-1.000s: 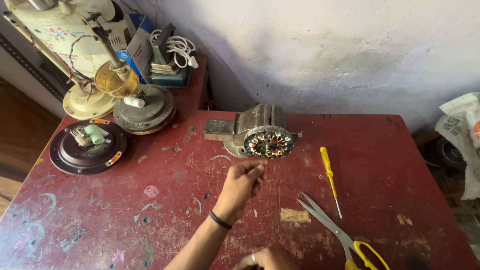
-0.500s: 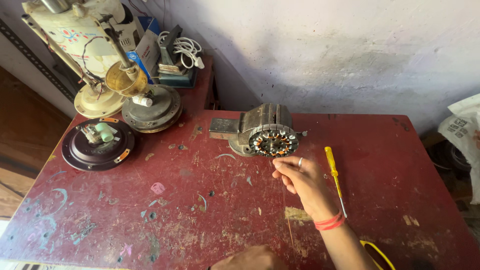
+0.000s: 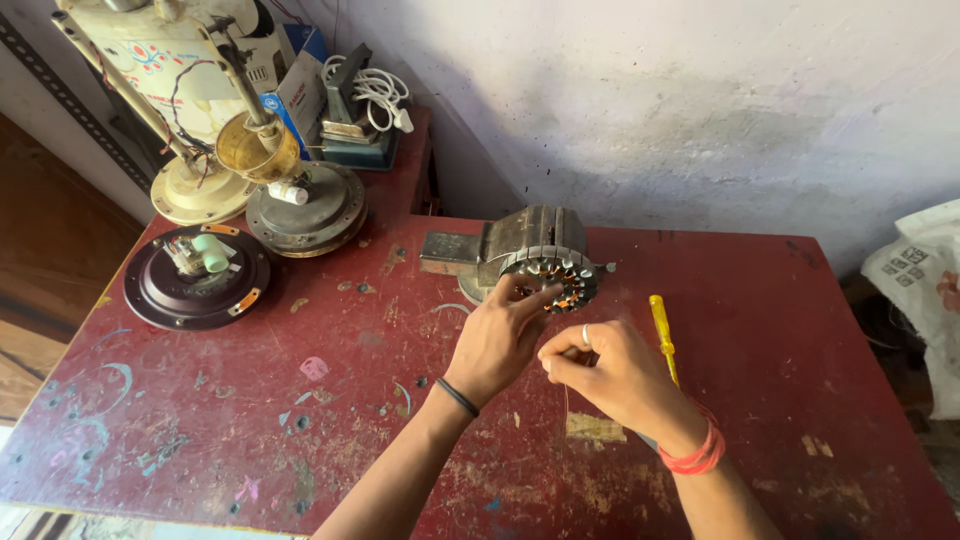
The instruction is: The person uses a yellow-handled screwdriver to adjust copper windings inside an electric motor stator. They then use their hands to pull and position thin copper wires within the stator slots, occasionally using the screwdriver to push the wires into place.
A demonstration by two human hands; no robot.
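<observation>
Grip, left: my left hand [image 3: 497, 340] has fingers stretched out, tips touching the face of the motor core [image 3: 545, 262]; it pinches nothing I can make out.
Grip, right: my right hand [image 3: 612, 372] has thumb and forefinger pressed together just below the core; a thin wire may run down from them, too fine to be sure.
Packages: a blue and white box [image 3: 300, 95] stands at the back left by the wall; a white printed bag [image 3: 925, 290] hangs off the right edge.
Motor core: near the back middle of the red bench [image 3: 250, 420], lying on its side, axis running back to front, copper windings facing me.
Around: a yellow screwdriver [image 3: 662, 335] lies just right of my hands, pointing away from me; a dark round fan cover [image 3: 195, 280], a grey motor base [image 3: 310, 205] and a coiled white cable [image 3: 375, 90] sit well apart at left.
</observation>
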